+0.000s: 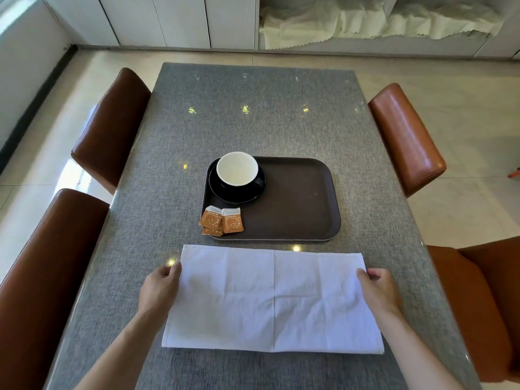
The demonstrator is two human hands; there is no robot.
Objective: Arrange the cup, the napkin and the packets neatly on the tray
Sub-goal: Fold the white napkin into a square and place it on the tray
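On the grey table (253, 130), just short of the near rim of the tray (304, 204), the white napkin (273, 299) is laid flat as a wide rectangle, not yet on the tray. Its left edge is pinched by the left hand (160, 288) and its right edge by the right hand (378, 289), both near the far corners. Creases down the middle and across are seen. The cup (237, 168) is stood on a black saucer (253, 192) in the tray's far left corner. The packets (221, 222) are bunched at the near left corner, overlapping, one partly over the rim.

Judged step: the napkin is being folded smaller. For a clean fold, one side edge should be carried across to meet the other, corners matched before the cloth is pressed, and the fold smoothed from the centre outward. The tray's bare right side looks suited to receive it. Packets should afterwards be squared up inside the rim.
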